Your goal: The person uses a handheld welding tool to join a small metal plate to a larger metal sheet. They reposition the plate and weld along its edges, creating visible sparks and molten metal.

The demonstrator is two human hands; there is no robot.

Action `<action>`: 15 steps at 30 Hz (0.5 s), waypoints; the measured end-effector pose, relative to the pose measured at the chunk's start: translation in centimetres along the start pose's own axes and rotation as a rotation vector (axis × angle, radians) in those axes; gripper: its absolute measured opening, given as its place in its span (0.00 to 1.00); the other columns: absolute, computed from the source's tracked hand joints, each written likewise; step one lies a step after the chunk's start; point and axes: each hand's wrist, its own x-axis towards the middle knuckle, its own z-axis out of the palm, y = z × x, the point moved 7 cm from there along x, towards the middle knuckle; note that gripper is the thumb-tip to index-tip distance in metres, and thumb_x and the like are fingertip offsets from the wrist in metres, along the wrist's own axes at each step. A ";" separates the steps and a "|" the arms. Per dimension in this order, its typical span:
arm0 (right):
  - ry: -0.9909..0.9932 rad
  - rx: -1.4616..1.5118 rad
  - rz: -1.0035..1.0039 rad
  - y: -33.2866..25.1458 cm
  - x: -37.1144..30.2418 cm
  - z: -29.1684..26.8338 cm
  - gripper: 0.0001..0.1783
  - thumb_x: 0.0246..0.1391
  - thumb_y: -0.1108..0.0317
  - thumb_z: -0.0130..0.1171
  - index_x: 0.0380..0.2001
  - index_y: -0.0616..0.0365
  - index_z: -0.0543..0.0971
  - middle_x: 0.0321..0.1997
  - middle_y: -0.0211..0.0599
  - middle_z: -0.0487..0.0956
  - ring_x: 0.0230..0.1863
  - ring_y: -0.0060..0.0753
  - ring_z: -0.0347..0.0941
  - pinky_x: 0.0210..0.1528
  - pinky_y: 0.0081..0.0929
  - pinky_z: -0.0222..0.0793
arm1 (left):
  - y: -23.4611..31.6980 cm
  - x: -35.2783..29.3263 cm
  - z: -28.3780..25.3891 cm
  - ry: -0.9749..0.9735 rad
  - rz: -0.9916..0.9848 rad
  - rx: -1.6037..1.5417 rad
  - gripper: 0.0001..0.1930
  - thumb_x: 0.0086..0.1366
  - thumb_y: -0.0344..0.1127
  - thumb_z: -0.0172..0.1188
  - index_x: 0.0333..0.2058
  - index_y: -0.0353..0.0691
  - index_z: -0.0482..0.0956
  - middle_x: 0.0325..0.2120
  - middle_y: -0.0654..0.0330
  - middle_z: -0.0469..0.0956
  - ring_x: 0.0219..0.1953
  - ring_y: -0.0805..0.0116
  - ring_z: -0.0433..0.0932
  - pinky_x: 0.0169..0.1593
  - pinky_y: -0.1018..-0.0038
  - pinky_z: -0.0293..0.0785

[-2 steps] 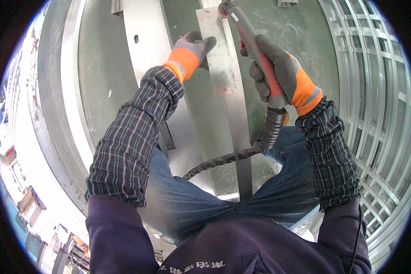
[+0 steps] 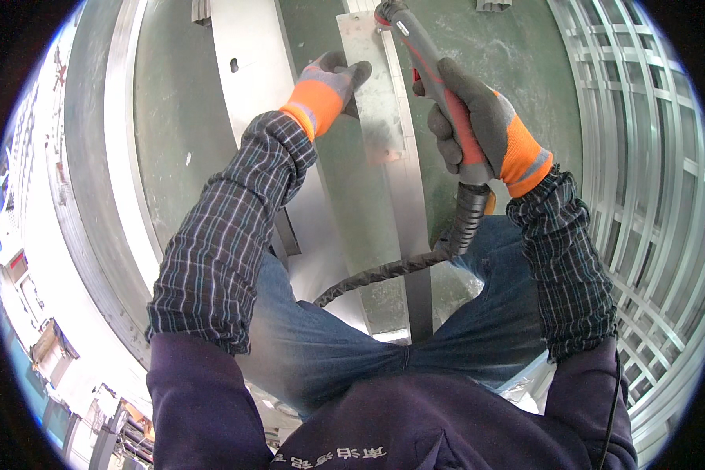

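Note:
My right hand [image 2: 478, 117], in a grey and orange work glove, is wrapped round the handle of a grey and red welding torch [image 2: 453, 110]. The torch's head [image 2: 389, 11] points away from me, over the far end of a flat metal plate [image 2: 372, 86]. This plate lies along a long narrow metal bar [image 2: 407, 204]. At the plate's left edge is my left hand [image 2: 329, 86], gloved alike, with its fingers bent against that edge; some fingertips are hidden. A black ribbed hose [image 2: 384, 272] runs from the torch's rear down across my lap.
A wide pale metal panel [image 2: 251, 47] with a small slot extends left of the plate. Farther left stand more long metal profiles [image 2: 121, 141]. Stacked silver metal frames [image 2: 627, 157] line the right side. The green floor [image 2: 517, 55] shows between them.

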 end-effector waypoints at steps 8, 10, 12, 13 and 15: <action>-0.022 0.077 0.005 0.0 -0.4 0.6 0.32 0.67 0.35 0.48 0.54 0.51 0.76 0.23 0.23 0.72 0.16 0.19 0.69 0.18 0.24 0.68 | 0.1 -0.4 0.1 0.065 -0.069 0.020 0.35 0.62 0.44 0.72 0.61 0.28 0.72 0.48 0.48 0.83 0.45 0.58 0.84 0.48 0.68 0.81; -0.025 0.079 -0.003 0.0 -0.4 0.5 0.32 0.67 0.35 0.48 0.55 0.51 0.76 0.23 0.23 0.72 0.16 0.19 0.69 0.19 0.24 0.68 | 0.8 -0.9 0.5 0.032 -0.089 -0.018 0.35 0.63 0.43 0.71 0.62 0.27 0.70 0.48 0.47 0.83 0.42 0.59 0.85 0.44 0.68 0.83; -0.019 0.080 -0.002 0.2 -0.2 0.4 0.32 0.67 0.35 0.48 0.55 0.52 0.76 0.23 0.23 0.72 0.17 0.20 0.69 0.19 0.24 0.68 | 1.6 -1.7 0.7 0.009 -0.108 -0.060 0.35 0.64 0.43 0.70 0.62 0.27 0.70 0.48 0.47 0.83 0.39 0.60 0.86 0.39 0.67 0.84; -0.018 0.069 -0.006 0.1 -0.3 0.5 0.32 0.68 0.35 0.48 0.55 0.52 0.76 0.23 0.23 0.72 0.17 0.20 0.69 0.19 0.24 0.68 | 1.5 -1.6 0.7 0.015 -0.105 -0.050 0.32 0.64 0.43 0.71 0.60 0.28 0.71 0.46 0.48 0.83 0.38 0.60 0.85 0.39 0.67 0.85; -0.019 0.045 -0.012 -0.1 -0.7 0.8 0.33 0.68 0.34 0.48 0.55 0.52 0.76 0.23 0.23 0.72 0.17 0.20 0.69 0.19 0.24 0.68 | 1.5 -1.6 0.4 0.030 -0.100 -0.031 0.28 0.65 0.42 0.71 0.57 0.31 0.74 0.43 0.51 0.83 0.37 0.62 0.85 0.40 0.66 0.88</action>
